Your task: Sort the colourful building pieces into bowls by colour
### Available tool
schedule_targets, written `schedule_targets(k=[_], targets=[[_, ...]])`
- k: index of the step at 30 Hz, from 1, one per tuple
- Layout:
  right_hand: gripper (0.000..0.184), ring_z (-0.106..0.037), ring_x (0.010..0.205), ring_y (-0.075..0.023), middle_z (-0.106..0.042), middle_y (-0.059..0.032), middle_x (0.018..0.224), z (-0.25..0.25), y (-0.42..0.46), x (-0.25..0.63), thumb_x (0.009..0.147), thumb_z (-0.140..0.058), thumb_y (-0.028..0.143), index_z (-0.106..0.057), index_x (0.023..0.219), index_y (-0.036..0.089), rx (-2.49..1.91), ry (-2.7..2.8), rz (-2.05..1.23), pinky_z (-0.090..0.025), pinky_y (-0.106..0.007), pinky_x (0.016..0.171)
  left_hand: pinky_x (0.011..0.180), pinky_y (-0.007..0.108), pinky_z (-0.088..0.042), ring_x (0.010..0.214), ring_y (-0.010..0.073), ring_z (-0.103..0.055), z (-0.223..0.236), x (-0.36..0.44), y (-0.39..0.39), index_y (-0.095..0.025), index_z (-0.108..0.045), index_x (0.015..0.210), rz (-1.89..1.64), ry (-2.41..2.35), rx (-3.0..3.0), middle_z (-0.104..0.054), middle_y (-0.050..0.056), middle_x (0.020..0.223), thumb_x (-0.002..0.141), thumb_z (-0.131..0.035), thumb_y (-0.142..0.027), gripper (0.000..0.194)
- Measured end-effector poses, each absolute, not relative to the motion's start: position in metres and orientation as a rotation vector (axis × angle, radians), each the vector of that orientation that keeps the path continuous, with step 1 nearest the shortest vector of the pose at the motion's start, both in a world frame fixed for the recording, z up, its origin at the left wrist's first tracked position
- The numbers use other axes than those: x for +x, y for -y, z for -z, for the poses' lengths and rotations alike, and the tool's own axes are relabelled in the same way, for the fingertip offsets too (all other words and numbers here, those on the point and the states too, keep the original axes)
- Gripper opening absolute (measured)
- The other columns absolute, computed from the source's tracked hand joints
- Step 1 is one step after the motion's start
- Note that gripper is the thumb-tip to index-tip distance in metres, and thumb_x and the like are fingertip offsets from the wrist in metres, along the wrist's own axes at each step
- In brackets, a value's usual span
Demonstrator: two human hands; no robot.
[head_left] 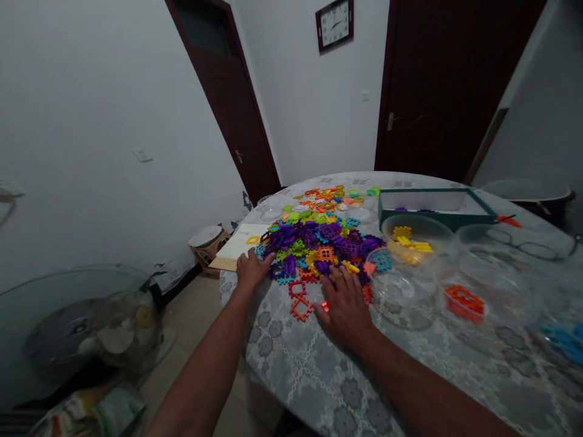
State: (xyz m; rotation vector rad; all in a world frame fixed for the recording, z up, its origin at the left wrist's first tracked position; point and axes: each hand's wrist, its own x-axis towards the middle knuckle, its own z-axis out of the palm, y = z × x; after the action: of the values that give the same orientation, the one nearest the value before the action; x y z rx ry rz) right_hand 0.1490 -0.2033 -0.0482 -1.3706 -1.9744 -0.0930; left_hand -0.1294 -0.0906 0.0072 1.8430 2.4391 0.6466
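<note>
A heap of colourful plastic interlocking building pieces (pixel 314 233), mostly purple, lies on the table. At its left edge rests my left hand (pixel 253 268), with the thumb apart from the fingers and nothing visibly held. My right hand (pixel 346 303) lies palm down on the near right side, fingers stretched over yellow pieces (pixel 350 267) and purple ones; its fingertips are partly hard to make out. Between the hands are an orange window-shaped piece (pixel 325 254), a red square frame (pixel 297 289) and an orange-red frame (pixel 301 308). Under my right thumb side shows a small bright red piece (pixel 325 306).
Clear plastic bowls stand to the right: one holds yellow pieces (pixel 412 244), another orange pieces (pixel 464 303), a third blue pieces (pixel 565 340). Behind them is a green open box (pixel 437 217). Eyeglasses (pixel 537 250) lie far right. A pale board (pixel 230 250) sits at the left edge.
</note>
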Motion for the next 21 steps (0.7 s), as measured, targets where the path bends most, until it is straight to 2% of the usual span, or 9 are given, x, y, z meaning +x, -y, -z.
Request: schedule_targets(k=[6,11,15,21], targets=[[0.062,-0.037,0.153,-0.0458,-0.047,-0.0213,0.162,0.051,0.202,0.147,0.092,-0.071,0.047,-0.062,0.147,0.017,-1.410,2.010,0.053,-0.028,-0.066,0.125,0.098,0.044,-0.044,0.120,0.0396,-0.064,-0.001,-0.127,0.075,-0.011,-0.063,0.133,-0.475,-2.481,1.874,-0.072,0.026,0.119,0.093,-0.055,-0.074,0.074],[0.062,-0.036,0.153,-0.0449,-0.044,-0.0209,0.165,0.054,0.201,0.145,0.092,-0.072,0.044,-0.061,0.147,0.018,-1.414,2.008,0.028,-0.028,-0.064,0.126,0.099,0.044,-0.044,0.121,0.0399,-0.064,0.009,-0.118,0.071,-0.012,-0.062,0.140,-0.465,-2.434,1.984,-0.070,0.026,0.124,0.093,-0.054,-0.075,0.079],[0.061,-0.040,0.151,-0.0422,-0.045,-0.0210,0.165,0.055,0.201,0.144,0.091,-0.073,0.041,-0.060,0.147,0.018,-1.415,2.003,0.043,-0.027,-0.063,0.126,0.102,0.049,-0.044,0.126,0.0432,-0.060,0.014,-0.111,0.072,-0.014,-0.061,0.144,-0.462,-2.401,2.011,-0.068,0.027,0.133,0.089,-0.055,-0.080,0.086],[0.071,-0.037,0.153,-0.0399,-0.041,-0.0203,0.168,0.055,0.201,0.144,0.093,-0.070,0.056,-0.057,0.152,0.018,-1.468,2.046,-0.018,-0.020,-0.060,0.128,0.105,0.054,-0.044,0.131,0.0436,-0.058,0.013,-0.095,0.086,-0.021,-0.062,0.144,-0.495,-2.369,1.956,-0.068,0.022,0.136,0.082,-0.060,-0.086,0.090]])
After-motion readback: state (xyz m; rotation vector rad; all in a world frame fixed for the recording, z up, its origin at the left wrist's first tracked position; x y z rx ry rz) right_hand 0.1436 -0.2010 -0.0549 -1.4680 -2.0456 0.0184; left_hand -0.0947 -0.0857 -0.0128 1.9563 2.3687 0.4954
